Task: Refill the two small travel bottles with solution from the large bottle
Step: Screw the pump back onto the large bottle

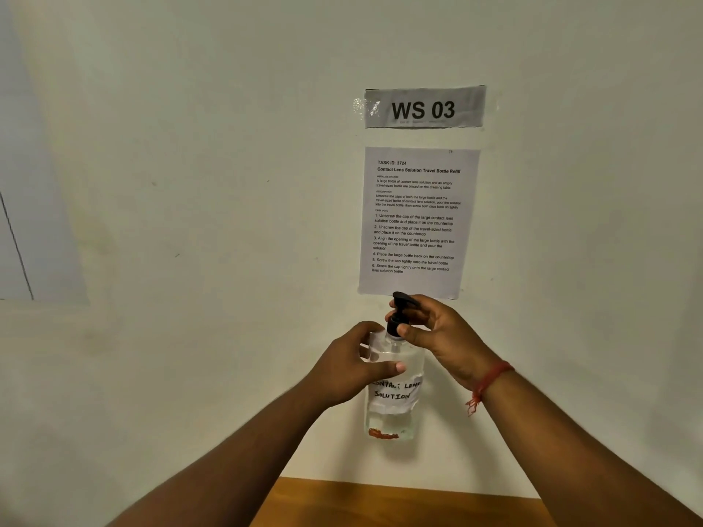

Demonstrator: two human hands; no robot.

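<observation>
Clear plastic body: the large bottle (393, 389) hangs in the air in front of the wall (190, 222), above the wooden tabletop (399, 503); no travel bottles in view.
Left hand (352, 368): your fingers and thumb wrap the shoulder of the bottle, just above its handwritten label (395, 391).
Right hand (437, 332): your thumb and fingertips pinch the collar of the black pump cap (399, 311).
Handling: smooth walls look slippery and probably flex if squeezed; it seems light, with little liquid visible.
Where to hold: keep your grip high on the body, and turn at the collar, not the nozzle.
Risk: a tilt once the cap loosens could spill.
</observation>
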